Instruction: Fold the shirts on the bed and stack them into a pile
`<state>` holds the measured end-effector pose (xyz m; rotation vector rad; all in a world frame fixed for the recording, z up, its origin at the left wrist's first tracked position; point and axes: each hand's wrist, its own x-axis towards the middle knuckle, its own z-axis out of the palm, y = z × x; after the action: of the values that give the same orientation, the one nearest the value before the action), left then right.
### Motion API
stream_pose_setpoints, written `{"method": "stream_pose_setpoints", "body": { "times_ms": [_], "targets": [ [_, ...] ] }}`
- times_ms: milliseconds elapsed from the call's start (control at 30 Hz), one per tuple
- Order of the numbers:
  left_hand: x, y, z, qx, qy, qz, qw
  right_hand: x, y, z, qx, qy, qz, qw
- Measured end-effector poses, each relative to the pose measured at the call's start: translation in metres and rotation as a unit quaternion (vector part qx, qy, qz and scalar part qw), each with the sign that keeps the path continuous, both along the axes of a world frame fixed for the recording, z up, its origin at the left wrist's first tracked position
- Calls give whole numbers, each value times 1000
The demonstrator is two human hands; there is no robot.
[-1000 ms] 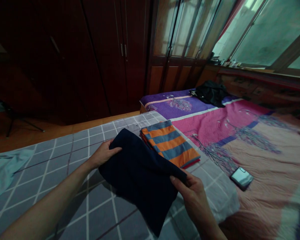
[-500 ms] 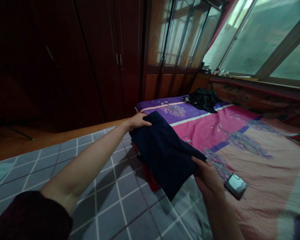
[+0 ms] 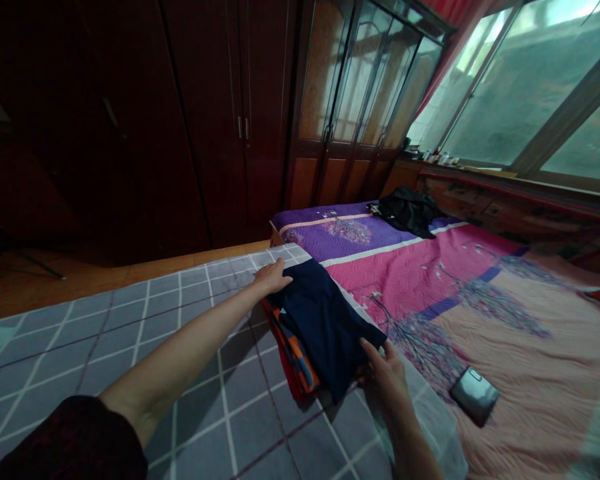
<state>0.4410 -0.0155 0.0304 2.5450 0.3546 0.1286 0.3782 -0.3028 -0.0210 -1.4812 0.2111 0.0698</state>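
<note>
Your left grip [image 3: 273, 277] lies open and flat, palm down, on the far end of the navy cloth [image 3: 323, 327], its fingers pointing away from you. Your right grip [image 3: 387, 377] is open too, fingers and thumb spread just at the cloth's near corner, with nothing visibly pinched.

What has just changed is that the navy cloth is no longer held up in your grips: it now lies folded on top of the striped stack [image 3: 293, 357]. It covers most of that stack, leaving only a strip of orange and blue layers and a red edge showing along its left side. Its long axis runs on a slant, from the far end under your left grip down towards your right grip, and the free near corner points right, towards the pink quilt [image 3: 430, 287].

Everything else sits around the navy cloth. The grey checked bedding [image 3: 130, 333] lies beneath it and spreads out to its left, and your dark sleeve [image 3: 70, 440] sits at the near left. The pink quilt begins just to its right, with a silver phone [image 3: 473, 395] lying on it near your right grip. Farther off, beyond the cloth, a black bundle [image 3: 407, 210] rests on a purple quilted section [image 3: 325, 233], in front of a dark wardrobe [image 3: 205, 120].
</note>
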Motion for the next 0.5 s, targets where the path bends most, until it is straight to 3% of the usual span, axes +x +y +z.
{"method": "stream_pose_setpoints", "body": {
  "times_ms": [133, 233, 333, 433, 500],
  "targets": [
    [-5, 5, 6, -39, -24, 30, 998, -15, 4, 4, -56, -10, 23, 998],
    [-20, -4, 14, -93, -71, 58, 991, -22, 8, 5, -83, -12, 47, 995],
    [-54, -27, 21, -183, -88, 58, 978, -21, 11, 11, -24, -2, 63, 998],
    [-103, -59, 19, -296, -36, 4, 954, -14, 15, 26, 80, 4, 64, 995],
    [-134, -80, 13, -410, 32, -39, 911, -6, 19, 40, 129, 4, 60, 990]
  ]
}}
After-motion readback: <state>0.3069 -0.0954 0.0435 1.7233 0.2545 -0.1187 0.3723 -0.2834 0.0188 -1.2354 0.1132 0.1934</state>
